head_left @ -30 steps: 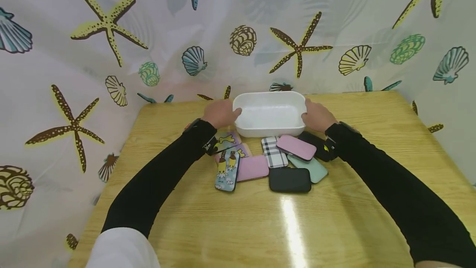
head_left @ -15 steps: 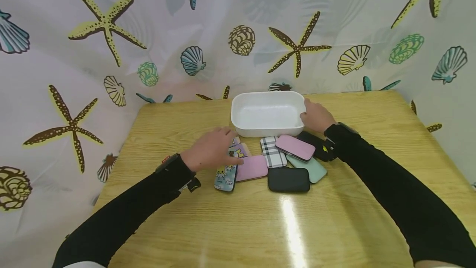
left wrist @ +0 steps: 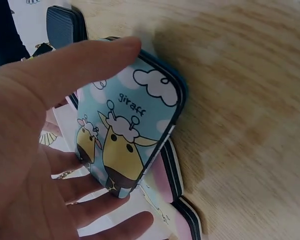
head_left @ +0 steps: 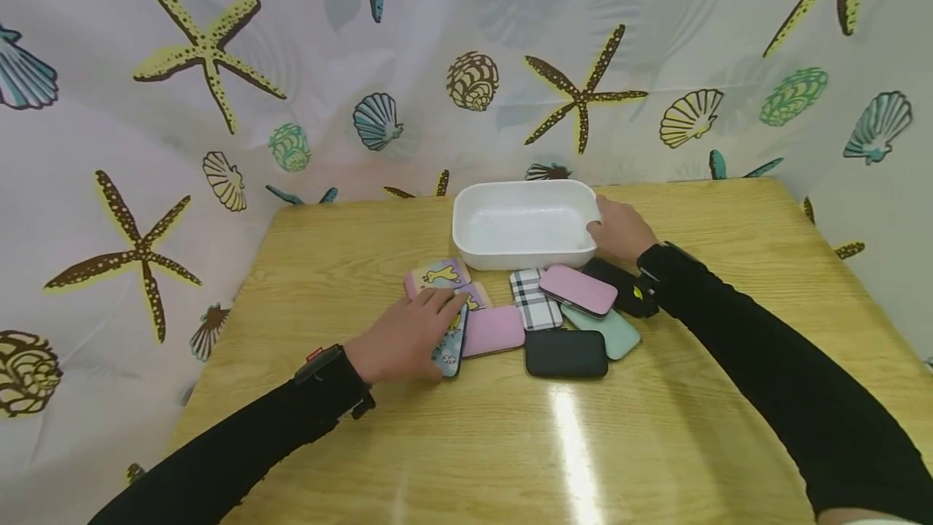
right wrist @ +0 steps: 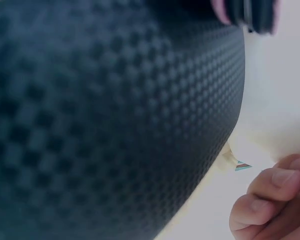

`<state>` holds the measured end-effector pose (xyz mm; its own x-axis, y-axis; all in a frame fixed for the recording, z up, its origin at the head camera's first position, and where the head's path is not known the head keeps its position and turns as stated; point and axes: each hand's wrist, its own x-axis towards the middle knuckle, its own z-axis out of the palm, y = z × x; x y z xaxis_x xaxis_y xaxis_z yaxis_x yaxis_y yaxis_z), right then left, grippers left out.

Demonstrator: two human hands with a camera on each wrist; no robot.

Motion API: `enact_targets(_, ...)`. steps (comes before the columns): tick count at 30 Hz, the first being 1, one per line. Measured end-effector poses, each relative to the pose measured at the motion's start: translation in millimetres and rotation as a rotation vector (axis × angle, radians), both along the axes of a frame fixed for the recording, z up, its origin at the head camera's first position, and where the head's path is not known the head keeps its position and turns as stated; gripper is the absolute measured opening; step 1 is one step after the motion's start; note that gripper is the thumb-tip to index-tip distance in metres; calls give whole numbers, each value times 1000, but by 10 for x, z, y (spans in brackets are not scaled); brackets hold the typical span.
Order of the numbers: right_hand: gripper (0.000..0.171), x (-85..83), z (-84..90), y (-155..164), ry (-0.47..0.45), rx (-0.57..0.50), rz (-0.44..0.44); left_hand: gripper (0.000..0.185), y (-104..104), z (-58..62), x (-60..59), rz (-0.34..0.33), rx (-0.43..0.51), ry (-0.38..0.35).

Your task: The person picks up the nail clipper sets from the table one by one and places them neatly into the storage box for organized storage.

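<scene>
- Left hand (head_left: 404, 339) is resting over the near-left end of the pile of cases, fingers spread and nearly straight — thumb along one long edge of the giraffe case (left wrist: 132, 132), fingers reaching under the other; it is touching the case, not clamped round it.
- Giraffe case is lying at the left edge of the cluster, near the middle of the wooden table (head_left: 656, 444), overlapping a pink case (head_left: 494, 329) beside it.
- Right hand (head_left: 619, 227) is sitting against the right end of the white tub (head_left: 525, 225), fingers curled at the rim; the right wrist view is showing curled fingertips (right wrist: 270, 200) beside white plastic, but I cannot tell whether they are actually gripping the wall.
- White tub is standing at the far middle of the table, just behind the cases.
- Other cases are lying in a loose overlapping heap: a plaid case (head_left: 535, 298), a second pink case (head_left: 579, 290) on top of a mint case (head_left: 608, 330), a black case (head_left: 566, 352) nearest the person, a dark textured case (head_left: 619, 275) under the right wrist — filling most of the right wrist view.
- Two cartoon-printed cases (head_left: 440, 275) are peeking out beyond the left fingers.
- Seashell-and-starfish curtain (head_left: 219, 63) is hanging behind and around the table.
</scene>
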<state>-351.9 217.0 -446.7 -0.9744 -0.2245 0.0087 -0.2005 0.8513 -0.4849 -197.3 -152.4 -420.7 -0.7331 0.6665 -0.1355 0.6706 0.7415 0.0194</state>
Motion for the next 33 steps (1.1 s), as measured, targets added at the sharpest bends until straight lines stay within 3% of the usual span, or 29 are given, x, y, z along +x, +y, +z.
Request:
enact_targets(7,58,-16,10,-1,-10,3,0,122,-27,-44,-36,-27,24,48)
enact_targets(10,57,-23,8,-8,-13,3,-2,119,-13,31,-88,-25,65,76)
enact_targets(13,56,-9,20,-17,-14,-1,-2,116,63,184,-200,-17,109,109)
enact_targets(18,56,49,58,-30,-22,-15,-5,113,314,463,-530,-3,122,150)
enact_targets(23,55,59,65,4,-25,-10,-15,111,684,627,-959,21,94,143)
enact_targets(28,55,23,13,14,-19,-31,-27,109,1030,644,-1356,90,30,63)
enact_targets(33,55,-17,-55,11,-12,-40,-33,104,1304,535,-1666,144,-31,10)
